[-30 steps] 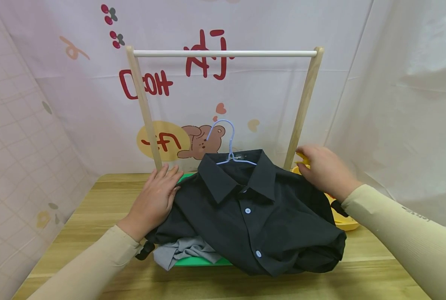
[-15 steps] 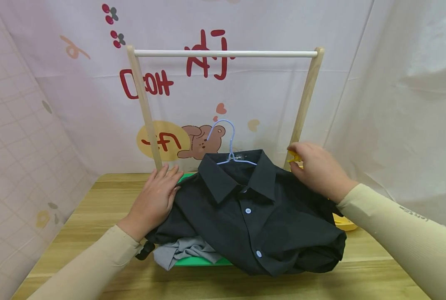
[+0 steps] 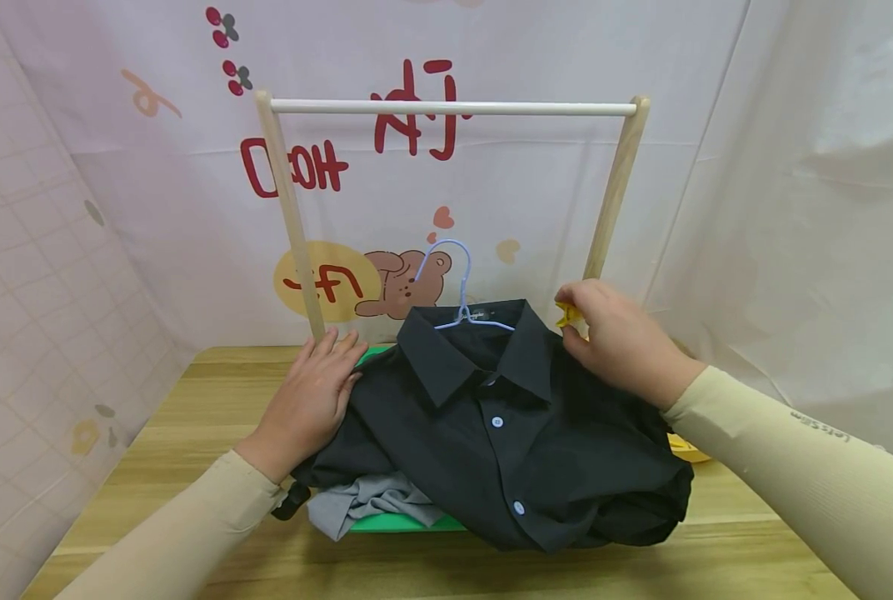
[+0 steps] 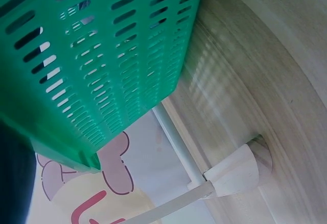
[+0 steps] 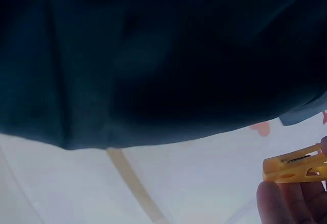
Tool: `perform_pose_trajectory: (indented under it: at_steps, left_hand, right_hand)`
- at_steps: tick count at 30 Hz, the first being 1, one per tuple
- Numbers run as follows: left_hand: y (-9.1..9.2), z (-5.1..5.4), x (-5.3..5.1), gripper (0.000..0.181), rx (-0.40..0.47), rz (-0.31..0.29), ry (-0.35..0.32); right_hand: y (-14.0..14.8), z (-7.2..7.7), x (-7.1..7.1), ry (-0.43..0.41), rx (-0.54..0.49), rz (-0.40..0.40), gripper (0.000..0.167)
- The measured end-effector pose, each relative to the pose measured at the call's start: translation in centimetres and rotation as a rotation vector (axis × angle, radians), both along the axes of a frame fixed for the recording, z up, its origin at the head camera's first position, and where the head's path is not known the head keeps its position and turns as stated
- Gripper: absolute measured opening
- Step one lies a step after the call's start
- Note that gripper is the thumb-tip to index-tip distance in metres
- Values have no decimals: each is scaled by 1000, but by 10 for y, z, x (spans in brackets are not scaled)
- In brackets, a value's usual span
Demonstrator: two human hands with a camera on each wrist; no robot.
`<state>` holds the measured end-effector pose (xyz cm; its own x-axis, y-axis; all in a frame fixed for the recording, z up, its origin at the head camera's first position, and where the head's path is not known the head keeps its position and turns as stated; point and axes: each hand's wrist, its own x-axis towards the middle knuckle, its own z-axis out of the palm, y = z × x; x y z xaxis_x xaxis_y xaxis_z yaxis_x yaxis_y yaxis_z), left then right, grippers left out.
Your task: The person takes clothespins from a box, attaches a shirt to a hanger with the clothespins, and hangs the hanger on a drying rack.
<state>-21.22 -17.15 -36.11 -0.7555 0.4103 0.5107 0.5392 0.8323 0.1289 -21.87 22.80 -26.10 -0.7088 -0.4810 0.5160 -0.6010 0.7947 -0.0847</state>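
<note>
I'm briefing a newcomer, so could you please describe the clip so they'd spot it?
In the head view, find the black shirt, then its collar. Just right of that, the right hand pinches the clip: small and yellow, unlike the black collar.

The right sleeve (image 3: 776, 467) reads "LetsSlim", while red lettering (image 3: 412, 137) on the backdrop (image 3: 529, 187) and the shirt's (image 3: 454, 450) label (image 3: 480, 314) are unclear.

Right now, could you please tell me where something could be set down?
Bare tabletop lies left of the left hand and in front of the black shirt. The middle is crowded with shirt, gray cloth and green basket.
</note>
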Motion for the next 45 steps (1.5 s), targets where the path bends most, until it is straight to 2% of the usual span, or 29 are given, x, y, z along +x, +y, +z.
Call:
perform_pose_trajectory:
  at_steps: [5,15,27,35,45]
  left_hand:
    - [1,0,-1,43,-2,2,-6]
    - [2,1,0,43,3,-1,-3]
    - [2,1,0,43,-1,0,-9]
    - [2,1,0,43,-4,4,-7]
    - [2,1,0,44,3,-1,-6]
  right_hand:
    - [-6,2,3,10,13,30,33]
    - [-20,5,9,108,38,98,32]
    - [-42,9,15,131,27,174,32]
    - [-63,14,20,127,50,235,30]
    - [-88,15,24,145,64,323,32]
